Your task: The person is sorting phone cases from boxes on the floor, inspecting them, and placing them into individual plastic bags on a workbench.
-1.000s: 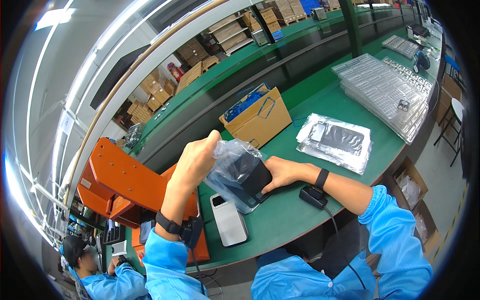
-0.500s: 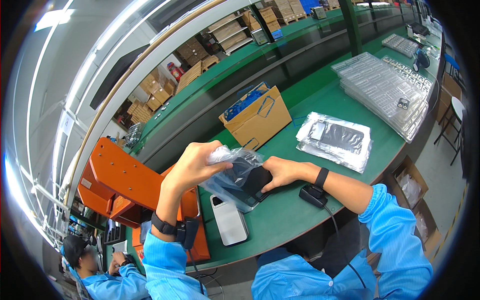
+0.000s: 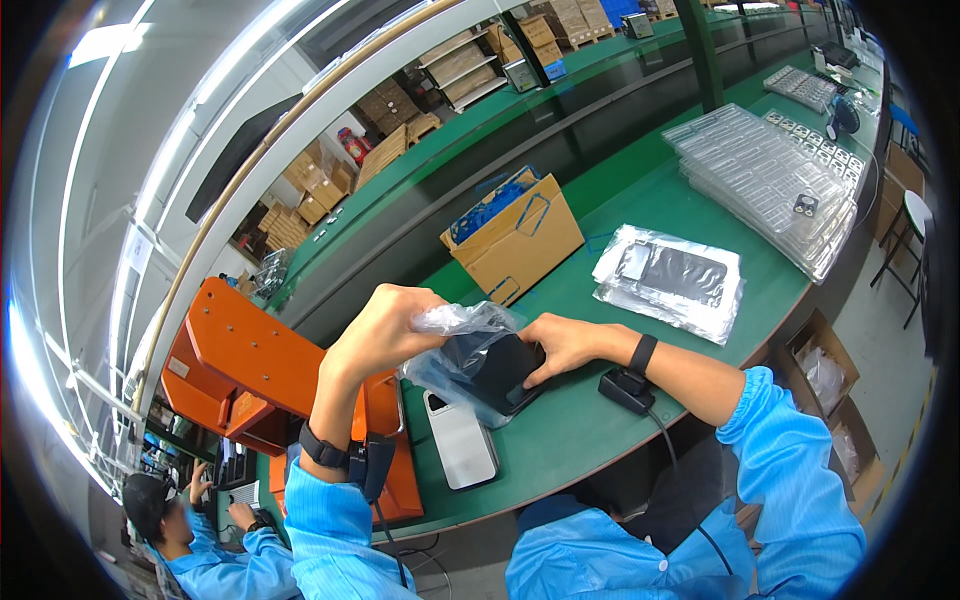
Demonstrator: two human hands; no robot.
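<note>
My left hand (image 3: 385, 330) pinches the bunched upper end of a clear plastic bag (image 3: 432, 376). A flat black phone-sized panel (image 3: 500, 370) lies partly inside the bag, and its exact kind is hard to make out. My right hand (image 3: 562, 348) grips the panel's right edge, thumb toward me and fingers on the far side. Just below the bag, a white phone-shaped piece (image 3: 463, 448) with a dark strip at its top lies on the green table (image 3: 560, 440). To the right is a pile of clear bags with black panels (image 3: 675, 275).
An orange machine (image 3: 250, 350) stands close on my left. Beyond my hands sits a cardboard box (image 3: 520, 240) of blue pieces. Clear trays (image 3: 760, 180) are stacked at far right. Wrist-worn devices trail cables. A co-worker (image 3: 190, 530) sits at lower left.
My left hand and the bag's gathered end have shifted slightly; the bag bunches further back, showing more black panel. My right hand keeps its grip. The co-worker has raised a hand.
</note>
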